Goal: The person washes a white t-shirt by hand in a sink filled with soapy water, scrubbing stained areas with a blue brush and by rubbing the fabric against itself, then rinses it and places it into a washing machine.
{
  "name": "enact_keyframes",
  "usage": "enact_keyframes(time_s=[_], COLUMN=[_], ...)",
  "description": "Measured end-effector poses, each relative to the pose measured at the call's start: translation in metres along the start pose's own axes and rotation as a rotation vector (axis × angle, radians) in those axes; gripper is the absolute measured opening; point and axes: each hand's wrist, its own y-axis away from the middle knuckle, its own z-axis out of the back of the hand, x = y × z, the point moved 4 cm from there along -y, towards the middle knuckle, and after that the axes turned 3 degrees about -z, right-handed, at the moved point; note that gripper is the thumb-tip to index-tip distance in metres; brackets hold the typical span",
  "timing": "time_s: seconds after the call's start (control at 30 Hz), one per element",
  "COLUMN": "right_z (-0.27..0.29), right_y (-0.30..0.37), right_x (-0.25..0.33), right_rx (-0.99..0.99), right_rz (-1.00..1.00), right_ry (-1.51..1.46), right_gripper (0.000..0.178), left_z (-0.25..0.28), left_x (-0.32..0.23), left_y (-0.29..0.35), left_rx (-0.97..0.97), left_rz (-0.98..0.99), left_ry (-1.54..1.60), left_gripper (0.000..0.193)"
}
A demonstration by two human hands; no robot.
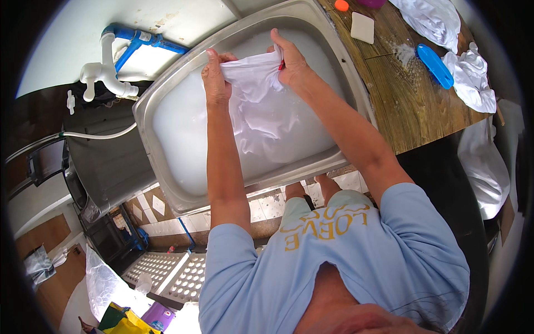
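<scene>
A wet white cloth garment [253, 78] is stretched between my two hands over a metal sink [146, 119]. My left hand [216, 77] pinches one end of it, thumb pointing up. At the other end my right hand [293, 60] has its fingers closed on the cloth, and a small bit of red shows beside them. The garment's lower part hangs into cloudy, whitish water [181, 139] that fills the basin, and some of it spreads out in the water. What kind of garment it is I cannot tell.
Right of the sink, a wooden counter [409, 111] carries a blue brush [435, 67], a pale square soap bar [362, 28], an orange round item [341, 5] and bunched white cloths [471, 78]. A white tap [108, 78] on blue pipe is at the upper left, above a thin hose [100, 136].
</scene>
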Motion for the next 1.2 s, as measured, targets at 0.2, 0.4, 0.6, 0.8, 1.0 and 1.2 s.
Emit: enact_keyframes(time_s=[0.2,0.4,0.6,0.8,1.0,1.2], right_z=[0.011,-0.009,0.016,-0.013,-0.021,-0.019], right_y=[-0.017,-0.003,-0.022,0.005,0.013,0.012], right_x=[-0.021,-0.041,-0.023,-0.012,0.027,0.039], right_rx=[0.539,0.064,0.557,0.126,0.357,0.435], right_rz=[-0.166,-0.046,-0.063,0.012,0.257,0.308], right_ry=[-0.098,0.111,-0.046,0.12,0.215,0.22], right_gripper=[0.032,0.041,0.041,0.037,0.026,0.016], left_z=[-0.116,-0.051,-0.12,0.015,0.031,0.03], left_x=[-0.011,0.013,0.002,0.011,-0.009,-0.017], left_y=[0.078,-0.006,0.062,-0.011,0.025,0.023], left_rx=[0.27,-0.017,0.174,-0.209,0.037,0.025], left_rz=[-0.402,-0.407,-0.766,-0.164,0.01,-0.139], left_ry=[-0.131,-0.62,-0.65,-0.326,-0.018,0.049], left_gripper=[0.045,0.04,0.042,0.042,0.026,0.028])
